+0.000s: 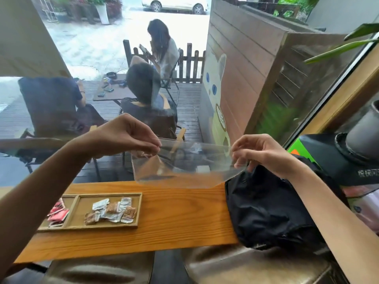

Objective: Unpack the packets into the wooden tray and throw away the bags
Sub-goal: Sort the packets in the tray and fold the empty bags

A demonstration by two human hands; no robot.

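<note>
I hold a clear empty plastic bag [184, 167] stretched in the air above the far edge of the wooden counter. My left hand [125, 134] pinches its upper left corner and my right hand [260, 152] pinches its upper right corner. Below on the counter lies the wooden tray [139, 210] with two compartments. The larger right compartment holds several brown and silver packets [111, 210]. Several red packets [58, 213] lie in the left compartment, partly hidden by my left forearm.
A black bag [270, 208] sits at the counter's [174, 222] right end, under my right hand. Two brown stools [235, 265] stand below the counter's near edge. A window runs along the far edge, with people seated outside. A dark machine [348, 156] is at the right.
</note>
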